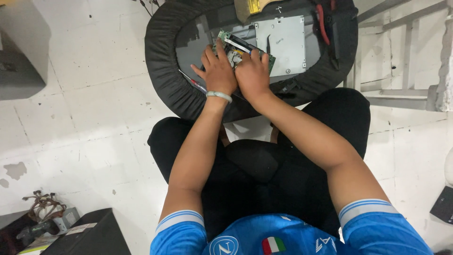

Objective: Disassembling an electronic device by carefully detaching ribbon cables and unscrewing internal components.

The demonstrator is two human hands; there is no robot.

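Both my hands rest close together on a green circuit board assembly (230, 43) lying on a round grey work surface with a black padded rim (163, 71). My left hand (218, 71), with a pale bangle on the wrist, presses on the board's left part with fingers spread. My right hand (254, 74) grips the board's right side, fingers curled over it. A grey metal plate (283, 41) lies just right of the board. A thin red-handled tool (196, 84) lies by my left hand.
A red-handled tool (322, 23) and a yellow-labelled item (252, 6) lie at the far edge of the round surface. White tiled floor surrounds me. A dark box (87, 233) and tangled cables (42, 205) sit at lower left, a metal frame (401, 61) at right.
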